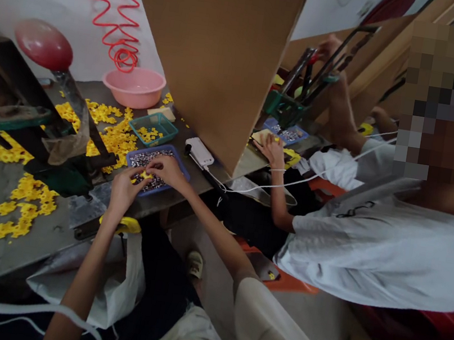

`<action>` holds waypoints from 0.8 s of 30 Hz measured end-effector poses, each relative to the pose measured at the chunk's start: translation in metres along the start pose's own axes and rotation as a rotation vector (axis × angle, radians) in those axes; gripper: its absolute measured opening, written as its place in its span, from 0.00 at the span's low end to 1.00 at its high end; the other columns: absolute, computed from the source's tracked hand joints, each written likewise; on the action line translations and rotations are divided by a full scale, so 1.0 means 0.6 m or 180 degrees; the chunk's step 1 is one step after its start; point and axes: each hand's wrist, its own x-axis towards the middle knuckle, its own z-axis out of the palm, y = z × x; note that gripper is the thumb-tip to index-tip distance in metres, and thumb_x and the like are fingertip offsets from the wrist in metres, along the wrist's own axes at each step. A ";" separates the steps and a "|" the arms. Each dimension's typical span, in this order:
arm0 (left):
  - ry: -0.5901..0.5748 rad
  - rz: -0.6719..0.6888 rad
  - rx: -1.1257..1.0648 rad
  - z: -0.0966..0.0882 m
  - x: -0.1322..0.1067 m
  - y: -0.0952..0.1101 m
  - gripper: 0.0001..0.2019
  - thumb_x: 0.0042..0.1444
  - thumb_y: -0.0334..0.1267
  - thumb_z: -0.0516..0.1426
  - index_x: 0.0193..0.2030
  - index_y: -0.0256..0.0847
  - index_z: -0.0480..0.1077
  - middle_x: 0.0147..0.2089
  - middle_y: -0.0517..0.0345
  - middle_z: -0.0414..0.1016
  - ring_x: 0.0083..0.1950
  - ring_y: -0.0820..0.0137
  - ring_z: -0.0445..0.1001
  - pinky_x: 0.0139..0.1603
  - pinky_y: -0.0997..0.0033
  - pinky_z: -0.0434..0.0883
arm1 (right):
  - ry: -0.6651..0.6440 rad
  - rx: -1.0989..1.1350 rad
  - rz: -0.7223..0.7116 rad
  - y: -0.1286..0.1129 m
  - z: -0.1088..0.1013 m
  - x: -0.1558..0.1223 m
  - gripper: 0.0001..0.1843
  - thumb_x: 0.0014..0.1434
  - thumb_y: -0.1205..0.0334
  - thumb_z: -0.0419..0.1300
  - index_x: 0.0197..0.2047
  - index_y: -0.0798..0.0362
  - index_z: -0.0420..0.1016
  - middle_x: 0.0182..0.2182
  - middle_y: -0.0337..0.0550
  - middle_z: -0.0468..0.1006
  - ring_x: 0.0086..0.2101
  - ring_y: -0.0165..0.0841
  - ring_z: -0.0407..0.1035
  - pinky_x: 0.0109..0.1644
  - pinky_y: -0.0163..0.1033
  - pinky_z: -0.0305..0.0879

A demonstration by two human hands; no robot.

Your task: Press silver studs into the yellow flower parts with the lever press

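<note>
So the left hand [123, 191] and right hand [166, 171] are both right over a blue plastic tray [180, 167] full of tiny silver and dark bits. Neither hand is spread flat. The left one's curled with the fingers bunched downward, and the right one's half closed with its fingertips dipping toward the tray. A little yellow piece [145, 175] sits between them just over the tray, but honestly I can't tell which hand has hold of it, if either.

The bench is covered in loose yellow flower-shaped pieces [112, 138], in heaps left of the tray, and a small teal basket [153, 129] just behind it has more inside. Further back there's a pink basin [132, 86], plus a red coiled hose [115, 22] against the wall. A white power bank [199, 152] sits just right of the tray with a white cable running off it.

A big cardboard divider [211, 48] blocks the view across the bench. Past it, a co-worker's hand [270, 151] is on a pale block [264, 137].
</note>
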 end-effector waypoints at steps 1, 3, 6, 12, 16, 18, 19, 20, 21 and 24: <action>-0.0008 0.0012 -0.0010 0.000 -0.001 0.001 0.18 0.56 0.49 0.60 0.46 0.37 0.77 0.46 0.48 0.80 0.45 0.60 0.77 0.49 0.65 0.71 | 0.0018 0.0050 0.0029 0.001 0.002 0.000 0.03 0.55 0.73 0.65 0.31 0.58 0.81 0.30 0.41 0.79 0.33 0.27 0.70 0.40 0.31 0.62; -0.0006 0.0032 -0.0033 0.000 -0.001 0.001 0.19 0.57 0.49 0.59 0.46 0.37 0.77 0.45 0.48 0.80 0.45 0.60 0.77 0.49 0.65 0.71 | 0.0077 0.0100 0.0040 0.002 0.005 -0.002 0.03 0.55 0.73 0.65 0.31 0.59 0.80 0.30 0.41 0.79 0.33 0.27 0.70 0.40 0.31 0.62; 0.0077 0.0002 0.0014 0.002 0.000 -0.001 0.19 0.58 0.50 0.57 0.46 0.37 0.77 0.44 0.48 0.80 0.43 0.61 0.77 0.46 0.66 0.71 | 0.0105 0.0220 0.0016 0.001 0.003 -0.004 0.02 0.56 0.72 0.64 0.33 0.60 0.80 0.31 0.42 0.79 0.33 0.26 0.70 0.40 0.30 0.62; 0.0273 0.0172 0.0101 -0.026 -0.021 0.025 0.20 0.59 0.53 0.56 0.47 0.41 0.77 0.43 0.53 0.78 0.38 0.64 0.75 0.40 0.67 0.71 | 0.0163 0.0035 0.0181 0.023 -0.017 -0.001 0.06 0.61 0.69 0.62 0.41 0.58 0.80 0.38 0.42 0.79 0.38 0.26 0.71 0.46 0.30 0.63; 0.0391 0.0350 0.0102 -0.092 -0.095 0.046 0.18 0.57 0.54 0.57 0.48 0.48 0.76 0.43 0.57 0.77 0.40 0.60 0.76 0.41 0.61 0.72 | 0.0438 -0.0669 0.0237 0.040 -0.024 0.003 0.11 0.57 0.69 0.66 0.45 0.56 0.79 0.50 0.48 0.74 0.53 0.32 0.67 0.61 0.37 0.59; 0.0513 0.0180 0.0181 -0.129 -0.140 0.041 0.15 0.57 0.54 0.57 0.49 0.56 0.75 0.43 0.60 0.76 0.42 0.57 0.76 0.45 0.56 0.73 | 0.0890 -0.0651 0.0214 0.031 -0.030 0.012 0.16 0.58 0.68 0.64 0.51 0.57 0.75 0.55 0.51 0.70 0.57 0.33 0.63 0.65 0.38 0.56; 0.0602 0.0053 0.0247 -0.145 -0.161 0.034 0.15 0.57 0.54 0.58 0.49 0.58 0.75 0.43 0.60 0.76 0.43 0.56 0.75 0.47 0.54 0.73 | 0.1074 -0.0532 0.0156 0.021 -0.035 0.020 0.17 0.60 0.68 0.62 0.53 0.57 0.73 0.56 0.52 0.70 0.58 0.33 0.63 0.65 0.38 0.56; 0.0703 -0.0087 0.0328 -0.160 -0.180 0.025 0.15 0.56 0.54 0.58 0.49 0.58 0.75 0.43 0.59 0.76 0.44 0.56 0.75 0.49 0.53 0.72 | 0.1194 -0.0362 0.0069 0.008 -0.040 0.032 0.17 0.62 0.68 0.60 0.55 0.58 0.71 0.56 0.52 0.70 0.58 0.32 0.63 0.65 0.38 0.56; 0.0809 -0.0224 0.0413 -0.172 -0.195 0.014 0.16 0.55 0.54 0.58 0.48 0.56 0.76 0.43 0.57 0.76 0.44 0.56 0.75 0.50 0.53 0.72 | 0.1297 -0.0150 -0.0061 -0.008 -0.046 0.046 0.16 0.63 0.68 0.57 0.55 0.58 0.70 0.55 0.52 0.71 0.58 0.31 0.64 0.66 0.38 0.56; 0.0998 -0.0598 0.0583 -0.196 -0.219 -0.027 0.19 0.54 0.54 0.59 0.45 0.43 0.78 0.43 0.50 0.75 0.45 0.58 0.74 0.49 0.58 0.72 | 0.1470 0.0611 -0.0259 -0.062 -0.053 0.107 0.14 0.65 0.66 0.52 0.53 0.56 0.67 0.55 0.50 0.72 0.56 0.31 0.67 0.64 0.42 0.61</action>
